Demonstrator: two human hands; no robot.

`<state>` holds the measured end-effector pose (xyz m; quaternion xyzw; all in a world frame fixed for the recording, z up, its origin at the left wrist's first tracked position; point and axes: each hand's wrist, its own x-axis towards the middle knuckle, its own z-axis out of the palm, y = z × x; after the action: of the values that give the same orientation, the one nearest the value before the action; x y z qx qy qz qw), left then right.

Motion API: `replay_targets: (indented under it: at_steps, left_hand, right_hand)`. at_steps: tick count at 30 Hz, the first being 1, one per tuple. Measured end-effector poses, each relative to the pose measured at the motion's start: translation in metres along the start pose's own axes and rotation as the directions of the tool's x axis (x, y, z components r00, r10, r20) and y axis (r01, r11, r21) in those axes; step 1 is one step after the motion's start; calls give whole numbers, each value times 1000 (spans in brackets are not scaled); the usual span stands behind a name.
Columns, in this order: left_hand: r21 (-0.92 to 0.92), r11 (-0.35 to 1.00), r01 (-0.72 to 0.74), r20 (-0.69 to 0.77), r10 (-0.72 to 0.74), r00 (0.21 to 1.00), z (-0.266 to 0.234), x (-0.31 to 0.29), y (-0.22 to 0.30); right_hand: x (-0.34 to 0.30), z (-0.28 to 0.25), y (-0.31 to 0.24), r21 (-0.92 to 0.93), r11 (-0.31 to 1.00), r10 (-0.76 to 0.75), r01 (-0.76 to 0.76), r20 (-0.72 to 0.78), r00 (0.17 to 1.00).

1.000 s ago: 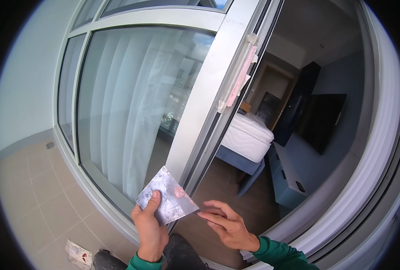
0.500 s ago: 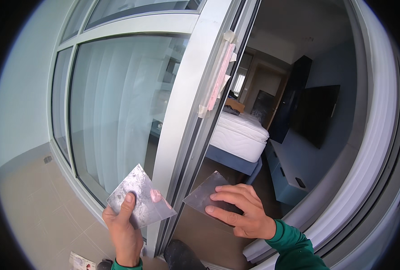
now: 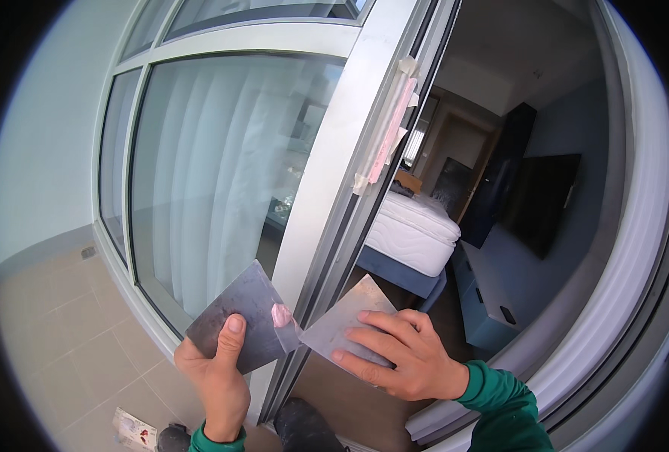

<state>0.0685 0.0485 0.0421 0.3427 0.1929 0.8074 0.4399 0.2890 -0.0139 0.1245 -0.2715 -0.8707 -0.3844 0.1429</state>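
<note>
My left hand is closed on a flat, square metal putty spreader, its thumb lying across the top face. A lump of pink putty sits near that spreader's right edge. My right hand grips a second flat metal spreader, fingers on its upper face. The two plates meet, or nearly meet, beside the putty; exact contact is hard to tell. Higher up, a strip of pink filler runs along the white door frame, bordered by pieces of masking tape.
A large window with pale curtains is at the left. Through the open doorway stand a bed with a white mattress and a wall screen. A stained box lies on the tiled floor.
The two spreaders have come together, the right one moving left to the putty lump. Both plates have tilted, changing their shine. The whole view has shifted slightly.
</note>
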Motion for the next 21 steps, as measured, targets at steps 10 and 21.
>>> replay_targets:
  at_steps: [10, 21]
  left_hand:
    - [-63, 998, 21, -141, -30, 989, -43, -21, -21]
    - [-64, 953, 296, -204, -303, 931, -66, -41, -29]
  right_hand:
    - [27, -54, 106, -586, 800, -182, 130, -30, 983]
    - [61, -72, 157, -575, 783, -232, 239, 87, 969]
